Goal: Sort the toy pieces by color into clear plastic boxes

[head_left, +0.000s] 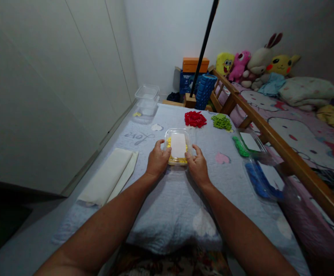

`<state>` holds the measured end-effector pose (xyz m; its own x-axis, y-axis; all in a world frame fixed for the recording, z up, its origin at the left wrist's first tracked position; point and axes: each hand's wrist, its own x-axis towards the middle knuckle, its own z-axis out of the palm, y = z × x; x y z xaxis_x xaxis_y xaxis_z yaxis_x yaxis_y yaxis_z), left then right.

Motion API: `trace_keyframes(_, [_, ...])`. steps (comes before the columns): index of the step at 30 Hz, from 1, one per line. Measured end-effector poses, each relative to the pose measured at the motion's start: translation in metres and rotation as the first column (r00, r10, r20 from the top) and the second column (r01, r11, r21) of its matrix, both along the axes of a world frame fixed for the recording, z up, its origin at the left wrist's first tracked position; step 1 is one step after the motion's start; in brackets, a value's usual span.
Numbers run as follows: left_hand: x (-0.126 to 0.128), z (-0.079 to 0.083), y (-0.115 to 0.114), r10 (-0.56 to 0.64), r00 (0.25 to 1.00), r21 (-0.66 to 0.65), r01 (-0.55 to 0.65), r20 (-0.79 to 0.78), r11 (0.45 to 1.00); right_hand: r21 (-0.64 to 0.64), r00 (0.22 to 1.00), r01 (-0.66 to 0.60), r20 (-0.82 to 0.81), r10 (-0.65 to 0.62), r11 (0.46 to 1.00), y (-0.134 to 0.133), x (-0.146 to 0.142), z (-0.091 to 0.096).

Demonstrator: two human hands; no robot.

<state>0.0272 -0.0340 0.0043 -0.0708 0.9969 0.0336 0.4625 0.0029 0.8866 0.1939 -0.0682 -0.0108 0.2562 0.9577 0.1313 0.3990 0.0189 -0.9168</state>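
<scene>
Both hands grip a clear plastic container from its two sides, at the middle of the cloth-covered table. Small yellow pieces show through it, and a white card lies over them. My left hand is closed on the left side, thumb on top. On the right side, my right hand is closed in the same way. Beyond the container lie a pile of red pieces and a pile of green pieces. Whether the container touches the cloth I cannot tell.
Clear containers with green pieces and blue pieces, each with a white card, stand along the right edge. Stacked clear containers are at the far left. Folded white paper lies left. A wooden bed rail borders the right side.
</scene>
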Motion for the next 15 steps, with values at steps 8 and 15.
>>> trace_keyframes(8, [0.0011,-0.0027,-0.0003,-0.005,1.000,0.004,0.004,0.025,1.000,-0.012,0.996,-0.019,-0.085,0.017,1.000,0.0019,0.0007,-0.0048])
trace_keyframes(15, [0.0014,-0.0003,-0.0017,0.000,1.000,0.008,0.000,0.011,1.000,-0.011,0.985,-0.055,-0.166,0.053,0.998,0.0014,0.0003,-0.0058])
